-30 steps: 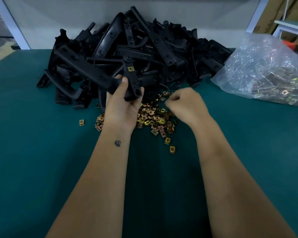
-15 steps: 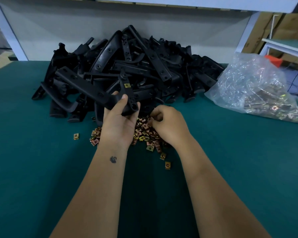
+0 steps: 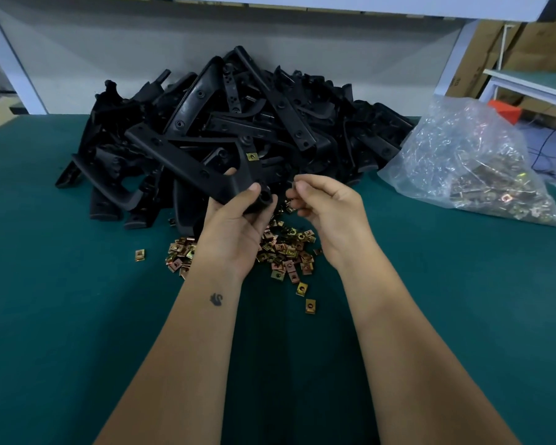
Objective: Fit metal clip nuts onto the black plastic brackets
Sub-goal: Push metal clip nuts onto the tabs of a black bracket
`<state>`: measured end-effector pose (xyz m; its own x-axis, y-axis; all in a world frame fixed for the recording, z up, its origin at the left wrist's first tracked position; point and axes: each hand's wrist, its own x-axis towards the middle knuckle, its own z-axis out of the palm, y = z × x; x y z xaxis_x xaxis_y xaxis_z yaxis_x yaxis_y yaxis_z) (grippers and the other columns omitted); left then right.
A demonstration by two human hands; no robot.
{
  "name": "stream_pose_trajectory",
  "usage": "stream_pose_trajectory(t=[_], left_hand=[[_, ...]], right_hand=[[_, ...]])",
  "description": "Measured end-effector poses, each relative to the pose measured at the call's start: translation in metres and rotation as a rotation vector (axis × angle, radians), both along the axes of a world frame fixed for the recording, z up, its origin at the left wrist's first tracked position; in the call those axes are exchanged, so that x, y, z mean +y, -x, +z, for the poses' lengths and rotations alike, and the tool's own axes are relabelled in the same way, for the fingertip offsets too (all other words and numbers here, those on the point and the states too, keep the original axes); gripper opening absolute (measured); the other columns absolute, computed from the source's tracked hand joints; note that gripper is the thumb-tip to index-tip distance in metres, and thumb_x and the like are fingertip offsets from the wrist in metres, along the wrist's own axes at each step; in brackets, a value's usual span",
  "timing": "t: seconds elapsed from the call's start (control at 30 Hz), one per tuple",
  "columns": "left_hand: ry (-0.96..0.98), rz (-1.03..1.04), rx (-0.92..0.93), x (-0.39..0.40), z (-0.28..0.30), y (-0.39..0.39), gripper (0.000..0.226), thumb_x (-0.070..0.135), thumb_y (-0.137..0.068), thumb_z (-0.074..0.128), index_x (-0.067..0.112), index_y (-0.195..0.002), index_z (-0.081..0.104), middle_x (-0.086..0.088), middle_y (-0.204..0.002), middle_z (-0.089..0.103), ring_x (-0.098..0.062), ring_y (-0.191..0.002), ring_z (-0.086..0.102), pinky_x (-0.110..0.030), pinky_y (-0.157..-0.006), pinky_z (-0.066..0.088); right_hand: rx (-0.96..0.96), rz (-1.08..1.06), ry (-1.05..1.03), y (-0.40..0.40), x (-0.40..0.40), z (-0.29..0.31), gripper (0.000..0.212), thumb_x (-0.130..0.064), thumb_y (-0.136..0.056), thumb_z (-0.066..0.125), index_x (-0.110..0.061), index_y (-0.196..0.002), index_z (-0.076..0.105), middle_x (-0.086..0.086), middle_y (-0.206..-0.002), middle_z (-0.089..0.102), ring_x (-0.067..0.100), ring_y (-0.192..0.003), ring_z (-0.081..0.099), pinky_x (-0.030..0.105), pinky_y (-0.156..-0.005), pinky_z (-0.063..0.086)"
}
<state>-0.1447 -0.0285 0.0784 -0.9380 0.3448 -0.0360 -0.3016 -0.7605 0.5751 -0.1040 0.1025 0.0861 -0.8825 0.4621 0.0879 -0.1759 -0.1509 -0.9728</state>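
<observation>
My left hand (image 3: 235,220) grips a black plastic bracket (image 3: 187,163) at its bend, raised above the table. One brass-coloured clip nut (image 3: 252,156) sits on the bracket's short arm. My right hand (image 3: 329,207) is just right of the bracket's end, thumb and forefinger pinching a small clip nut (image 3: 293,185) that is mostly hidden by the fingers. Beneath both hands lies a loose heap of clip nuts (image 3: 283,252) on the green table (image 3: 61,300).
A large pile of black brackets (image 3: 238,117) fills the back middle of the table. A clear plastic bag of clip nuts (image 3: 472,165) lies at the right. Stray nuts (image 3: 310,306) lie nearer me. A white frame leg (image 3: 13,69) stands at the back left.
My right hand has risen from the nut heap with a nut pinched and come up beside the bracket's end. The left hand holds the bracket as before. The view has tilted.
</observation>
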Motion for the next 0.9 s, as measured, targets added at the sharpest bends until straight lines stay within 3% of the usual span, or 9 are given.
stream_pose_trajectory(t=[0.2,0.43,0.67,0.9], left_hand=[[0.02,-0.062,0.031,0.0,0.001,-0.003,0.055,-0.001,-0.088,0.062,0.009,-0.141,0.048,-0.008,-0.104,0.071,-0.019,-0.093,0.071,-0.031,-0.085,0.059],[0.031,-0.085,0.038,-0.001,0.001,-0.004,0.066,0.003,-0.082,0.064,0.009,-0.145,0.045,-0.01,-0.112,0.069,-0.018,-0.093,0.071,-0.028,-0.078,0.059],[0.089,-0.136,0.096,-0.003,-0.001,-0.002,0.054,0.008,-0.077,0.065,0.024,-0.127,0.054,-0.004,-0.113,0.072,-0.017,-0.098,0.07,-0.025,-0.077,0.057],[0.102,-0.144,0.13,-0.003,-0.005,0.002,0.054,0.007,-0.078,0.066,0.03,-0.126,0.058,-0.001,-0.117,0.072,-0.014,-0.1,0.07,-0.025,-0.079,0.057]], right_hand=[[0.092,0.083,0.103,-0.002,-0.001,0.003,0.019,-0.004,-0.097,0.055,-0.011,-0.104,0.072,0.006,-0.087,0.075,0.011,-0.077,0.068,0.023,-0.074,0.054],[0.097,0.109,0.084,-0.003,-0.004,0.005,0.021,0.001,-0.095,0.056,-0.01,-0.106,0.071,0.007,-0.093,0.076,0.012,-0.08,0.069,0.022,-0.074,0.053],[0.093,0.114,0.091,-0.001,-0.008,0.003,0.019,0.002,-0.09,0.062,-0.011,-0.098,0.074,0.004,-0.088,0.075,0.013,-0.081,0.068,0.023,-0.076,0.054],[0.067,0.135,0.18,0.0,-0.013,0.004,0.015,0.001,-0.087,0.066,-0.009,-0.094,0.075,0.006,-0.086,0.073,0.014,-0.079,0.066,0.027,-0.078,0.055]])
